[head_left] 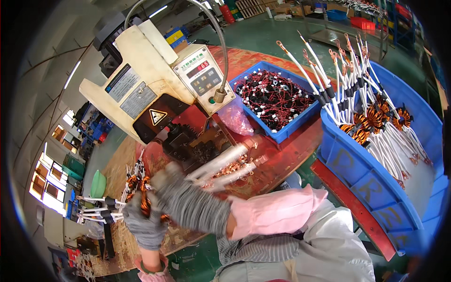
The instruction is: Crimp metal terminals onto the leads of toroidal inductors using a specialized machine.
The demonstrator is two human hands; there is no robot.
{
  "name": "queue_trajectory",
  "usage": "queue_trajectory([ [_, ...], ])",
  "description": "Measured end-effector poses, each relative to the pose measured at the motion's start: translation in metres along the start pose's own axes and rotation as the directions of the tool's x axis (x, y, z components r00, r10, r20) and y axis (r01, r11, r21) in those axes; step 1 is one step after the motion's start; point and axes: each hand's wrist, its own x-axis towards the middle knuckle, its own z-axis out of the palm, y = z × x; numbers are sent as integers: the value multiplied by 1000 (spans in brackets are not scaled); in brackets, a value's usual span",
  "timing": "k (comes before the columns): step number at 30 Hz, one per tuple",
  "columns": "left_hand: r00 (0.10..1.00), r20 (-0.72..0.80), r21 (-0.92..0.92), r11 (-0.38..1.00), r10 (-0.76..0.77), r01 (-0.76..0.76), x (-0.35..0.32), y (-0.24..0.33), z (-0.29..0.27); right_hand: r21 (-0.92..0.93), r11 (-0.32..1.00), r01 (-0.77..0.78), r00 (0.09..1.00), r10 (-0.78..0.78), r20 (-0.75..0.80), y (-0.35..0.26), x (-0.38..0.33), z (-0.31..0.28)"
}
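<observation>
My left hand, in a grey knit glove, is closed around an orange-and-black wire-wound ring coil. White cables with black sleeves stick out to the left beside it. My right hand, also gloved in grey, reaches across to the left, just below the press tooling. Motion smears its fingers, so their grip is unclear. Two blurred white cables with copper ends extend from beside that hand to the right, over a heap of small copper terminals.
A cream press machine with a control box stands on the worn red table. Behind lie a clear pink bag and a blue tray of red-wired parts. At right, a big blue bin holds coils with upright white cables.
</observation>
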Motion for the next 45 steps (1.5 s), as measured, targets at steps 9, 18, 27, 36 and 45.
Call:
queue_trajectory([
  [9,964,-181,19,980,197,-197,0,-5,-31,395,831,-392,836,142,530,17,-29,-27],
  [18,725,594,-710,-651,-348,269,-70,69,48,468,728,-501,817,221,532,32,-28,-21],
  [27,800,597,-171,-984,-66,46,-42,87,120,643,-407,-648,634,180,752,76,-95,56],
  [36,781,597,-135,-983,-183,-126,-52,74,166,505,-127,-854,517,-91,851,117,-83,40],
  [45,879,446,0,-982,-170,-190,-34,79,174,471,-177,-864,492,-102,865,112,-90,57],
])
